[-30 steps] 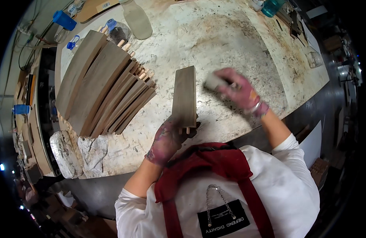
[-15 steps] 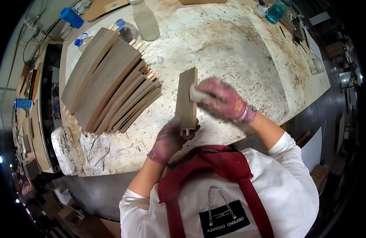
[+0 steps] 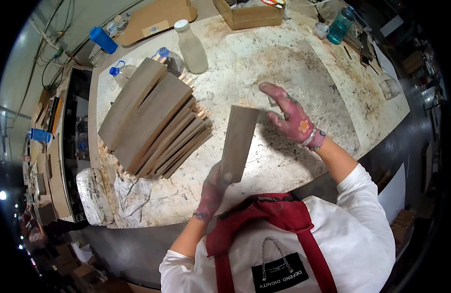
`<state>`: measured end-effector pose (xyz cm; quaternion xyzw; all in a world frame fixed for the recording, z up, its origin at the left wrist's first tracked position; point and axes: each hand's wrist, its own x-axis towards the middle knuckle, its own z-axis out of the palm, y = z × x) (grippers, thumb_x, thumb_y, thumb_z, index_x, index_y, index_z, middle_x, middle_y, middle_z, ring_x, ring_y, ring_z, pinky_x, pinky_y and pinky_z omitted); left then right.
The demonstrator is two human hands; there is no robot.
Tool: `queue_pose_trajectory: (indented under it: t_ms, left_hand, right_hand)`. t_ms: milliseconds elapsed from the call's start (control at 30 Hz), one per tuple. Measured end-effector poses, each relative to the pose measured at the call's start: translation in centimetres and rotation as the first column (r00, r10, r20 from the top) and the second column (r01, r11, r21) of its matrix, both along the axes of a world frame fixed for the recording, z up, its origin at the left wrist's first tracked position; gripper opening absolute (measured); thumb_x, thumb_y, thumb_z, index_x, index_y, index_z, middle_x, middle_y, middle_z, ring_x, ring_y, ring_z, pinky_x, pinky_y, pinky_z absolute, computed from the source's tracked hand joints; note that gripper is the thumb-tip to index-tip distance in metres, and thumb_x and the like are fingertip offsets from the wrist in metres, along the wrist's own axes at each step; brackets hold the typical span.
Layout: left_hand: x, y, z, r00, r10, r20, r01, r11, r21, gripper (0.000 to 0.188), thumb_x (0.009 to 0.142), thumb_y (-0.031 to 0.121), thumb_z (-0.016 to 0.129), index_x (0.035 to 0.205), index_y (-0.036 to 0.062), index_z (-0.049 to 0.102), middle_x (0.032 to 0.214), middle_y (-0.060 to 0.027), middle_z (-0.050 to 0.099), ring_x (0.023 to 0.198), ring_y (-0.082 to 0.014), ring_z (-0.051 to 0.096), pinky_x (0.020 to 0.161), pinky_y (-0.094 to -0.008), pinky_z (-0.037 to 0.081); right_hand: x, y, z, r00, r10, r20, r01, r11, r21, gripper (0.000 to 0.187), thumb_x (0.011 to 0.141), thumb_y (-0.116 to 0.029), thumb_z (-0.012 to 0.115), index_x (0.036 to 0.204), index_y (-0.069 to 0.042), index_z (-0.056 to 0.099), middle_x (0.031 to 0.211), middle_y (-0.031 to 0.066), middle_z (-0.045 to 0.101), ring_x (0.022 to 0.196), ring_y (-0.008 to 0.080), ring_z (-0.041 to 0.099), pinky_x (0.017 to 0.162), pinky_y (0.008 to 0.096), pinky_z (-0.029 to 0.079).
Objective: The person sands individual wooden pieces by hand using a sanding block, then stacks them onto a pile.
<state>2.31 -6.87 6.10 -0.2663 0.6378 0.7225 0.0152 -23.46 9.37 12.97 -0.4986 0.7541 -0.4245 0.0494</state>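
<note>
My left hand, in a patterned pink glove, grips the near end of a grey-brown wooden board. The board is tilted up over the table, and pale dowel pegs show at its far end. To the right of it, my right hand, gloved alike, is apart from the board with thumb and fingers spread. A small greyish piece shows between its thumb and fingers; whether it lies on the table I cannot tell. Left of the board lies a fanned pile of similar boards, dowels sticking out of their ends.
Behind the pile stand a bottle of cloudy liquid and clear jugs with blue tops. A cardboard box is at the far edge, a teal bottle at far right. A white wrapped block and crumpled cloth lie near left.
The right hand has come off the board's side and spread its fingers; the pale pad seen in it earlier no longer shows there. The board has turned in the left hand, its broad face now more visible.
</note>
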Motion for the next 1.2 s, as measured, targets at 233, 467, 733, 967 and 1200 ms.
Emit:
queue_pose_trajectory:
  t_ms: [233,467,733,967,1200]
  left_hand:
    - [3.1,-2.0,0.0,0.993,-0.109,-0.035,0.113,0.897,0.427,0.055,0.095,0.006,0.063,0.147,0.0053,0.042,0.135,-0.0068,0.056,0.114,-0.0150,0.058,0.095,-0.0298,0.051]
    - [5.0,-4.5,3.7,0.872,-0.231,-0.432,0.390,0.862,0.325,0.063,0.089,0.014,0.068,0.145,0.0018,0.043,0.131,-0.0097,0.059,0.115,-0.0164,0.059,0.096,-0.0299,0.049]
    - [13.4,-16.8,12.9,0.830,0.221,-0.512,-0.251,0.968,0.009,0.062,0.092,0.039,0.069,0.136,-0.0010,0.051,0.095,-0.0069,0.066,0.083,-0.0117,0.060,0.075,-0.0254,0.049]
    - [7.3,-24.6,13.5,0.719,0.287,-0.633,-0.562,0.775,-0.288,0.079,0.085,0.050,0.074,0.144,0.0052,0.047,0.138,-0.0164,0.055,0.125,-0.0268,0.056,0.105,-0.0357,0.046]
    - [1.9,-25.6,14.8,0.965,-0.189,-0.180,-0.080,0.445,-0.892,0.081,0.081,0.043,0.077,0.149,0.0157,0.043,0.148,-0.0142,0.045,0.139,-0.0297,0.042,0.117,-0.0385,0.033]
  right_hand:
    - [6.9,-1.7,9.5,0.657,0.601,-0.456,-0.334,0.774,0.538,0.070,0.079,-0.034,0.070,0.143,-0.018,0.046,0.141,0.0123,0.052,0.129,0.0320,0.052,0.112,0.0551,0.035]
    - [8.7,-3.4,12.2,0.604,0.654,-0.456,-0.380,0.739,0.556,0.069,0.072,-0.031,0.077,0.134,-0.014,0.053,0.108,0.0090,0.061,0.111,0.0282,0.059,0.105,0.0479,0.040]
    - [6.2,-8.7,15.8,0.759,0.428,-0.490,-0.286,0.896,0.339,0.090,0.068,-0.051,0.082,0.140,-0.009,0.048,0.130,0.0155,0.057,0.121,0.0371,0.053,0.109,0.0489,0.036]
    - [6.1,-14.6,14.4,0.539,0.480,-0.692,-0.380,0.872,0.309,0.087,0.072,-0.049,0.081,0.142,-0.011,0.047,0.130,0.0150,0.058,0.120,0.0348,0.055,0.106,0.0455,0.038]
    - [5.3,-14.1,17.0,0.733,0.475,-0.486,-0.298,0.867,0.398,0.088,0.071,-0.050,0.083,0.140,-0.006,0.050,0.125,0.0171,0.060,0.116,0.0363,0.057,0.102,0.0434,0.043]
